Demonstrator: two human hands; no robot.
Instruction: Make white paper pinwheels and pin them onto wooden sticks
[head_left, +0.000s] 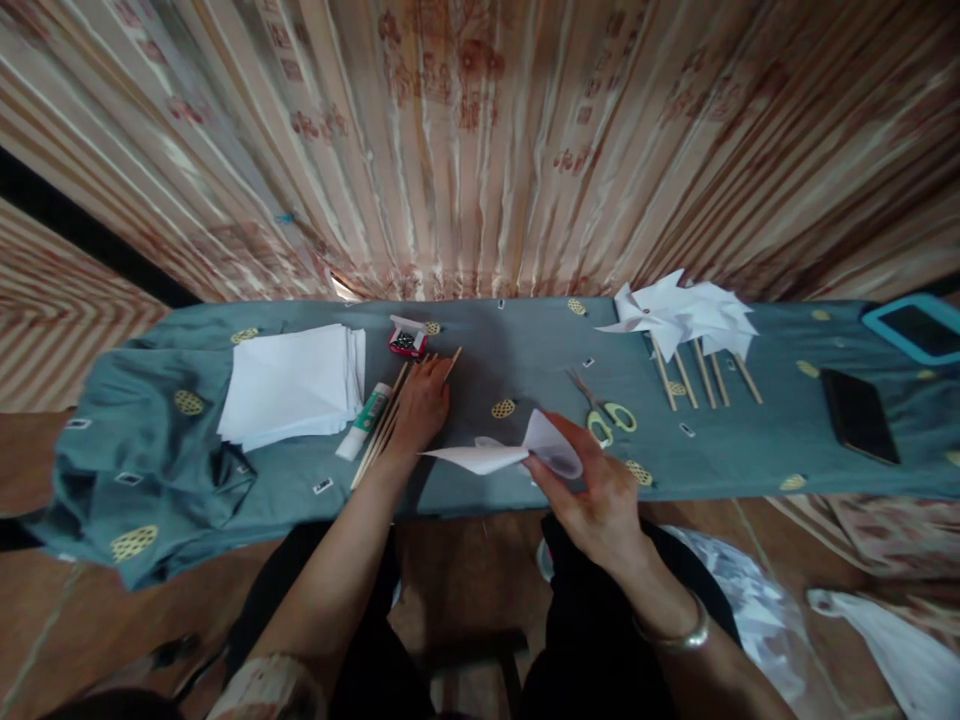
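Note:
A folded white paper pinwheel (491,457) is pinched between the thumb and fingers of my right hand (600,490), just over the front of the table. My left hand (421,405) reaches down among the thin wooden sticks (375,445), its fingers curled around one stick (454,362) whose tip shows beyond them. The fingertips are partly hidden. Beside the sticks lies a green and white glue stick (367,420). A small red box (407,338) stands open behind my left hand, with small dark pins in it. Scissors (604,410) with yellow-green handles lie behind my right hand.
A stack of white paper (296,385) rests at the left. Several finished paper pinwheels on sticks (694,320) lie at the back right, near a dark phone (859,415) and a blue-framed tablet (919,328). A patterned curtain (480,150) hangs behind the cloth-covered table (517,350).

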